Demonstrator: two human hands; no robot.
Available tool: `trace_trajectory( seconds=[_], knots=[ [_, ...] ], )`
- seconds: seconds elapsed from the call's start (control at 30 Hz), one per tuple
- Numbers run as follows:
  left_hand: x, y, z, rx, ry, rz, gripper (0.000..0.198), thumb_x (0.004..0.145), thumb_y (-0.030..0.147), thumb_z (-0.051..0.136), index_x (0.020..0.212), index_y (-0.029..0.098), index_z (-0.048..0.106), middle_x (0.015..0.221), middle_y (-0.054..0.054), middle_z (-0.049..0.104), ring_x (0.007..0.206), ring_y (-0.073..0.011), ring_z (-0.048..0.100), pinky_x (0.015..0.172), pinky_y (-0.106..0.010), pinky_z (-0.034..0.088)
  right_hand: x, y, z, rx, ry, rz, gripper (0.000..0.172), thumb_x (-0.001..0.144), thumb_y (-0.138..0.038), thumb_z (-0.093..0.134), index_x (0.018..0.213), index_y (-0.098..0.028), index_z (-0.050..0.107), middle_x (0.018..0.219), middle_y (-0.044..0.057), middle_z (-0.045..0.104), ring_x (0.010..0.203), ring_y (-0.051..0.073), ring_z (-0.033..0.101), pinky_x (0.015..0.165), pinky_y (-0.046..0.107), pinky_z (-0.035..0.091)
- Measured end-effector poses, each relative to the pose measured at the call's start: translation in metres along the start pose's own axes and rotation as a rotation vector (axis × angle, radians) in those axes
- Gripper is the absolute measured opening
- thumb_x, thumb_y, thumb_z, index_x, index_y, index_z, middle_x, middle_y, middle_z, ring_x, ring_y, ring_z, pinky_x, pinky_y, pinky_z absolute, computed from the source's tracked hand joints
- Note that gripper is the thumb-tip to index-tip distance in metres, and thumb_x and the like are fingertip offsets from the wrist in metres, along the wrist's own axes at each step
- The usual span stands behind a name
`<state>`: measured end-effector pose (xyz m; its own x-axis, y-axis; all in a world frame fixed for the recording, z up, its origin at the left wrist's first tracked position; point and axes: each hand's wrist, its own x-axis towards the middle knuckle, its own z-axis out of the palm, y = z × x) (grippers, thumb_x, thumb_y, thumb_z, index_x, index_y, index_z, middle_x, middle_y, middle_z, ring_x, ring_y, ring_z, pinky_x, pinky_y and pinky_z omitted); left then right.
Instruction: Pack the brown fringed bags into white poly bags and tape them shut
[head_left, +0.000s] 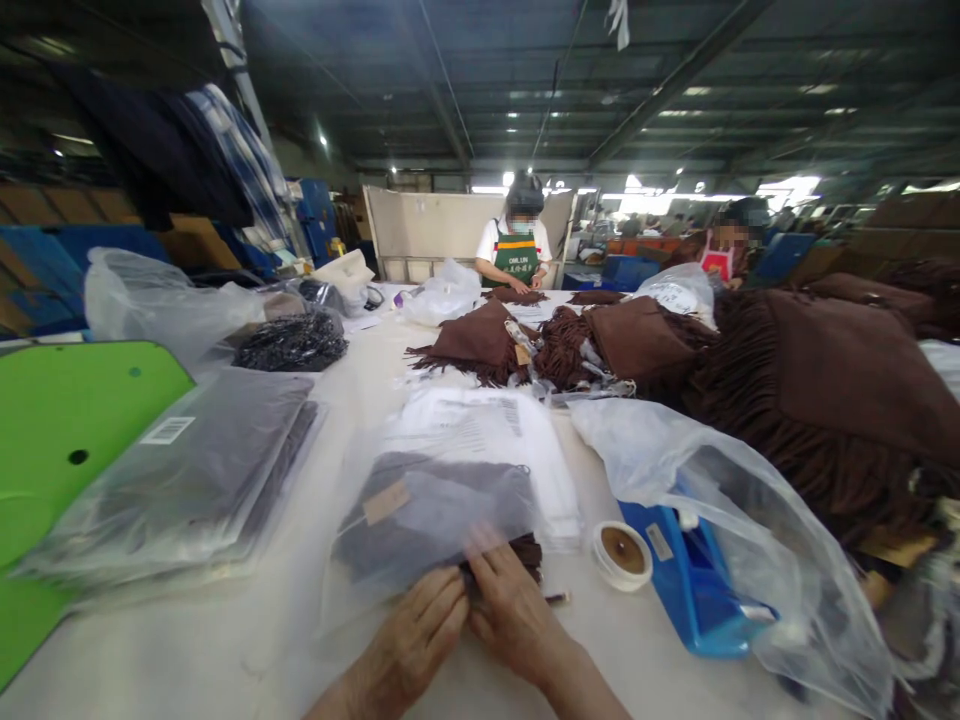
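A clear plastic bag (pixel 450 500) lies on the table before me, with a folded dark brown fringed cloth piece inside and a tan tag (pixel 386 502) showing through. Some brown fringe (pixel 529 555) pokes out at the bag's near right edge. My left hand (pixel 424 635) is closed, its fingers pinching the bag's near edge. Close beside it, my right hand (pixel 517 605) grips the fringed piece at the bag's mouth, its fingertips slightly blurred. White printed bags (pixel 551 470) lie beneath and behind.
Bagged dark pieces (pixel 217 470) are stacked left, beside a green board (pixel 82 420). On the right stand a blue tape dispenser (pixel 697 590), a tape roll (pixel 622 556), loose plastic (pixel 780 540) and piled brown fringed pieces (pixel 847 370). A co-worker (pixel 517 240) stands across the table.
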<state>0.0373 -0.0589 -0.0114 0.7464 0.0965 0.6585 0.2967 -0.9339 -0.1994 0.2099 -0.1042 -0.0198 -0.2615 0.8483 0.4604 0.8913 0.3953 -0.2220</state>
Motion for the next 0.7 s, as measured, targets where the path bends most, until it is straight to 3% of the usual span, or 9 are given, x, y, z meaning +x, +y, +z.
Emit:
trace_trajectory(
  seconds=[0.1,0.2,0.27,0.37,0.47,0.57,0.7],
  knots=[
    [0.011,-0.011,0.006,0.074,-0.145,0.124,0.038,0.090,0.007,0.029,0.120,0.010,0.052,0.120,-0.010,0.059,0.121,-0.0226,0.045,0.096,-0.034,0.045,-0.038,0.013,-0.015,0.107,0.158,0.094,0.044,0.078,-0.010,0.047,0.122,-0.018,0.049,0.121,0.009,0.057,0.118,0.016,0.048,0.094,0.031,0.046],
    [0.022,-0.014,0.015,0.135,-0.284,0.165,0.044,0.086,0.005,0.034,0.129,0.011,0.044,0.129,-0.012,0.052,0.125,-0.0258,0.040,0.099,-0.039,0.042,-0.057,0.032,-0.016,0.136,0.388,0.412,0.026,0.085,-0.022,0.045,0.109,-0.020,0.057,0.104,0.009,0.064,0.100,0.017,0.058,0.084,0.032,0.051],
    [0.030,-0.011,0.023,0.172,-0.346,0.138,0.050,0.082,0.003,0.037,0.131,0.010,0.040,0.131,-0.014,0.049,0.126,-0.0268,0.040,0.100,-0.043,0.040,-0.052,0.047,-0.013,0.130,0.458,0.585,0.030,0.086,-0.030,0.042,0.109,-0.016,0.056,0.105,0.013,0.063,0.100,0.022,0.057,0.083,0.038,0.050],
    [0.041,-0.004,0.038,0.201,-0.422,0.041,0.052,0.082,0.012,0.043,0.134,0.010,0.036,0.133,-0.018,0.046,0.125,-0.0293,0.041,0.098,-0.047,0.041,-0.027,0.069,-0.009,0.156,0.431,0.679,0.036,0.084,-0.030,0.042,0.113,-0.014,0.054,0.106,0.015,0.062,0.100,0.024,0.057,0.084,0.042,0.047],
    [0.039,0.000,0.053,0.217,-0.460,-0.030,0.054,0.084,0.024,0.048,0.135,0.014,0.035,0.132,-0.017,0.047,0.121,-0.0339,0.045,0.094,-0.054,0.041,-0.005,0.081,-0.008,0.228,0.356,0.747,0.032,0.080,-0.023,0.040,0.102,-0.015,0.061,0.093,0.012,0.066,0.086,0.022,0.061,0.079,0.036,0.047],
    [0.026,-0.001,0.068,0.256,-0.423,-0.061,0.051,0.085,0.021,0.043,0.134,0.011,0.035,0.129,-0.018,0.050,0.120,-0.0321,0.046,0.098,-0.054,0.036,-0.003,0.085,-0.010,0.312,0.306,0.829,0.029,0.076,-0.019,0.038,0.086,-0.017,0.065,0.080,0.010,0.068,0.076,0.020,0.063,0.075,0.032,0.046],
    [0.014,-0.011,0.084,0.328,-0.302,-0.065,0.045,0.087,0.021,0.036,0.129,0.006,0.040,0.123,-0.020,0.055,0.119,-0.0302,0.047,0.103,-0.054,0.028,-0.017,0.082,-0.015,0.492,0.268,0.903,0.029,0.075,-0.026,0.038,0.084,-0.019,0.065,0.067,0.005,0.066,0.063,0.018,0.062,0.063,0.029,0.046]
  ],
)
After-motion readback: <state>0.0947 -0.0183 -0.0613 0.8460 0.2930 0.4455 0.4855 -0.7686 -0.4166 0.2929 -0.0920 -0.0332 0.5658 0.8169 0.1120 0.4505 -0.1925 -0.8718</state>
